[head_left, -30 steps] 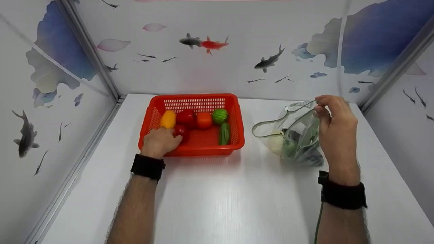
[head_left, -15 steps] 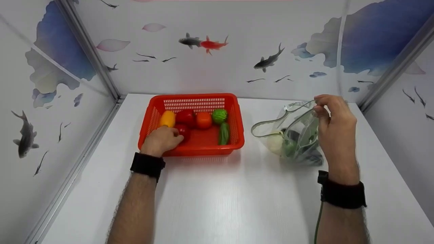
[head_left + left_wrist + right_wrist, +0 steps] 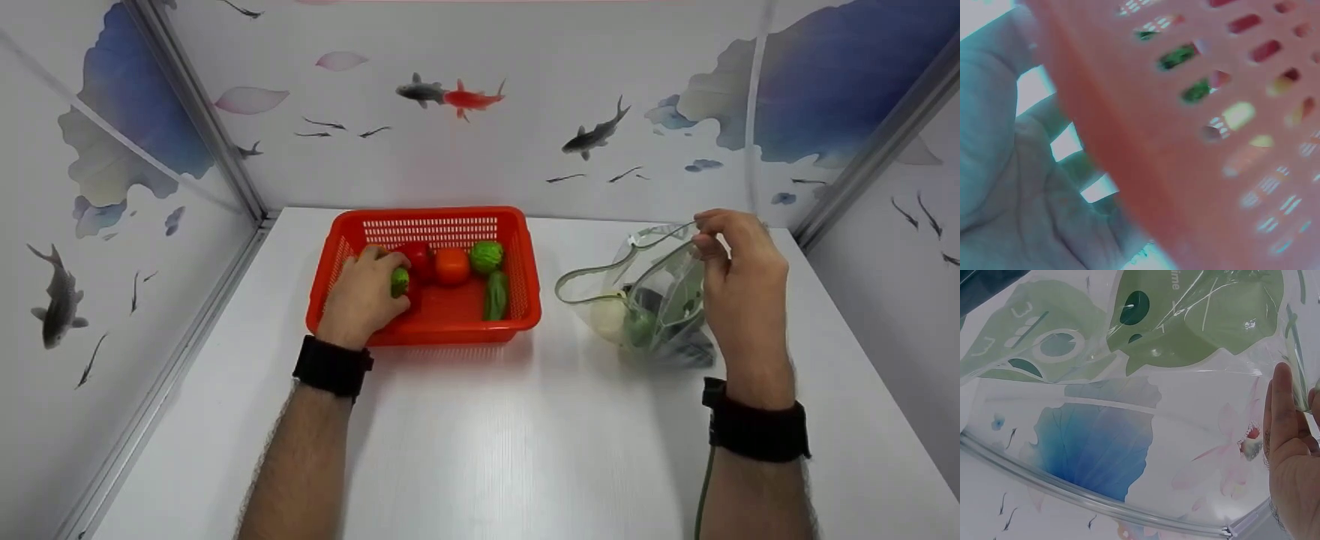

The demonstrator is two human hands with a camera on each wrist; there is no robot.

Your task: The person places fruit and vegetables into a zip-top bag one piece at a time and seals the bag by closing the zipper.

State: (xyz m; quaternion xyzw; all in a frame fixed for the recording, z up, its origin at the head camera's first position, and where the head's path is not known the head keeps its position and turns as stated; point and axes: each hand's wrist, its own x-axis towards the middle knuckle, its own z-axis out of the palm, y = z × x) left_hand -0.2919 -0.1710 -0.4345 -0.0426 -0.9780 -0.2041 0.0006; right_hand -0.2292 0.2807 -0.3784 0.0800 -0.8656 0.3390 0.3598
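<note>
In the head view my left hand (image 3: 364, 296) reaches over the near left of the red plastic basket (image 3: 450, 336). Its fingers curl round a green, bumpy-looking vegetable (image 3: 400, 281), mostly hidden by the hand. Beside it sit a red pepper-like piece (image 3: 420, 259) and a yellow piece, nearly covered by the fingers. The left wrist view has the palm against the basket's slotted wall (image 3: 1123, 146), with green showing through the slots. My right hand (image 3: 742, 292) pinches the strap edge of a clear bag (image 3: 660, 307) and holds its mouth up.
Also in the basket are an orange round fruit (image 3: 451, 266), a green striped ball-shaped vegetable (image 3: 486, 257) and a long green vegetable (image 3: 496, 296). Inside the bag sit a pale round item (image 3: 609, 316) and dark green ones. A printed wall (image 3: 480, 150) stands behind the white table (image 3: 487, 450).
My left hand has risen slightly and shifted right and now grips a green vegetable that was not visible before. The red item in front is now mostly covered. My right hand and the bag have stayed put.
</note>
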